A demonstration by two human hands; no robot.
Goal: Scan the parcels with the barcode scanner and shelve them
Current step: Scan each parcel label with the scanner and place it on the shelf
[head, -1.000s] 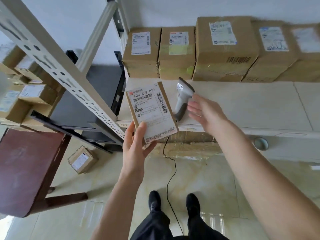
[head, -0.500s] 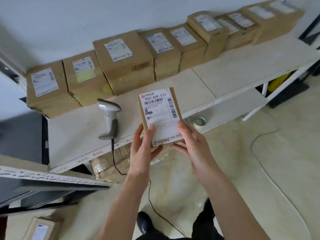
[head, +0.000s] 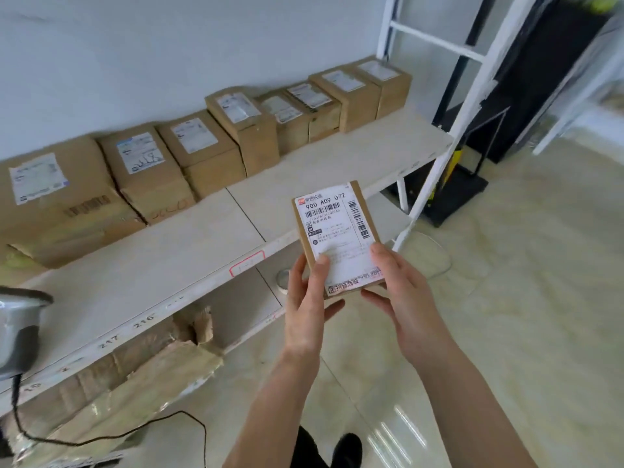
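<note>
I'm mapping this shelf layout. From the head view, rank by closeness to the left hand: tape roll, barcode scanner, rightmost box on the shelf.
Measured from the left hand:
1. Tape roll, just left of the hand, on the lower shelf.
2. Rightmost box, far end of the row, up and right.
3. Barcode scanner, at the left frame edge.

A white shelf [head: 189,261] carries a row of brown cardboard parcels [head: 145,170] along its back edge against the wall, labels facing up. A grey barcode scanner [head: 18,329] stands at its left front edge, cable hanging toward the tiled floor [head: 506,298]
</note>
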